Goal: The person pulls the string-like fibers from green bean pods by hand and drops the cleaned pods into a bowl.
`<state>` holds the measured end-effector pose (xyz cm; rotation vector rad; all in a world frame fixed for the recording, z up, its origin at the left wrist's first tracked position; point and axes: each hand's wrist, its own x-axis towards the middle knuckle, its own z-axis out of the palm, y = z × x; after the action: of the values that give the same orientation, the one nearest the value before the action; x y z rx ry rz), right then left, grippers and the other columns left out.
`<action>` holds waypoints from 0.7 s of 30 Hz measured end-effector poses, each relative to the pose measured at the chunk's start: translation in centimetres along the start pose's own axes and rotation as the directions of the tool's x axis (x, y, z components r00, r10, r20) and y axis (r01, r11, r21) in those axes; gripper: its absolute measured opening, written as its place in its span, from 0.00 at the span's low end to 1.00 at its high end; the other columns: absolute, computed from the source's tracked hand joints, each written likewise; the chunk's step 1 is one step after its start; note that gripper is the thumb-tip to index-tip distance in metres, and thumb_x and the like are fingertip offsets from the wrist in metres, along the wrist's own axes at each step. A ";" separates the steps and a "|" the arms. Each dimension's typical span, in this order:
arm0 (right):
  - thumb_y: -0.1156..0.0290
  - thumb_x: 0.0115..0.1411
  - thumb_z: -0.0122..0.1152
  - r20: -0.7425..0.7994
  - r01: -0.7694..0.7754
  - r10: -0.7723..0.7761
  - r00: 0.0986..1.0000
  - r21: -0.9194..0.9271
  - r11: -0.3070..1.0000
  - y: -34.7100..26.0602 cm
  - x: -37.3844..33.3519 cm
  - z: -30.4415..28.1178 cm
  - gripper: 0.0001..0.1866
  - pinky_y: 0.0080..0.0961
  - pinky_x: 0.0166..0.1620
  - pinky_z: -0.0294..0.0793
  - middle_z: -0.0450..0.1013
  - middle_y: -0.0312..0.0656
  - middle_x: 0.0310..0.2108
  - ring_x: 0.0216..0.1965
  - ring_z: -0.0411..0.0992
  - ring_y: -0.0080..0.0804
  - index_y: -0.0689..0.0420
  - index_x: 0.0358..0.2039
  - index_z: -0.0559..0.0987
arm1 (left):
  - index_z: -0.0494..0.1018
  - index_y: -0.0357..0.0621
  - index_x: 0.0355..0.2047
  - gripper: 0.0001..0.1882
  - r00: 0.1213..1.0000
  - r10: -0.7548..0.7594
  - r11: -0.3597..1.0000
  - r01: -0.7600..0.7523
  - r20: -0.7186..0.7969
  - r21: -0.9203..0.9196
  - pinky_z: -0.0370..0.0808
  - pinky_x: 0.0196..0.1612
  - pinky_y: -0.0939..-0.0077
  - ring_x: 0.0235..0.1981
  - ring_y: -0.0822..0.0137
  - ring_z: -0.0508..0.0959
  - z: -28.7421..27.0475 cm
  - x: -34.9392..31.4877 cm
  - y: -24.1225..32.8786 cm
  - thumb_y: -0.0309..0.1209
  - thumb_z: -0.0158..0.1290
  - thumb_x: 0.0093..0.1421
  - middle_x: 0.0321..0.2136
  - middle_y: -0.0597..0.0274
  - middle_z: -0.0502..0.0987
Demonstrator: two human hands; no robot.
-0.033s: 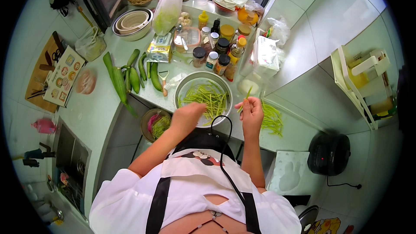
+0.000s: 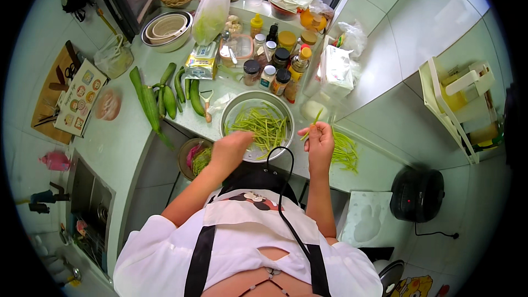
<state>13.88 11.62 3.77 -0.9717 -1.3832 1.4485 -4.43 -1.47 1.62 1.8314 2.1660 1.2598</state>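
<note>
Head view: right hand point(image 2: 320, 146) up just right of the metal bowl point(image 2: 240, 105), fingers clamped on a thin green stem point(image 2: 318, 114), which sticks up past the fingertips, tilted. Left hand point(image 2: 230, 153) at the bowl's near left side, fingers curled and pointing in over it; can't tell if they grip anything, tips hidden. Cut stems point(image 2: 268, 124) lie loose in the bowl, at all angles. Stem pile point(image 2: 345, 151) on the surface point(image 2: 124, 129), just right of the right hand, partly behind it. Scrap container point(image 2: 184, 158) lower left of the bowl, green bits and something pink inside. Peeler point(image 2: 207, 111) left of the bowl, long green vegetables point(image 2: 148, 104) farther left. Jars and bottles point(image 2: 281, 58) grouped behind the bowl. Black cooker point(image 2: 418, 195) far right.
</note>
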 end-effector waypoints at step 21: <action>0.73 0.60 0.55 0.053 -0.083 0.078 0.996 0.098 0.992 0.0 -0.8 4.6 0.05 0.17 0.28 0.73 0.73 0.36 0.29 0.26 0.72 0.21 0.58 0.35 0.71 | 0.75 0.43 0.30 0.10 0.896 -0.423 0.878 0.369 0.133 0.304 0.74 0.34 0.62 0.33 0.54 0.77 -3.3 -6.1 -10.5 0.36 0.54 0.54 0.30 0.54 0.76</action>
<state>9.78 9.43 4.02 -0.9420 -1.3066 1.5960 -12.70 -8.12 -5.09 1.3919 2.5210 0.6963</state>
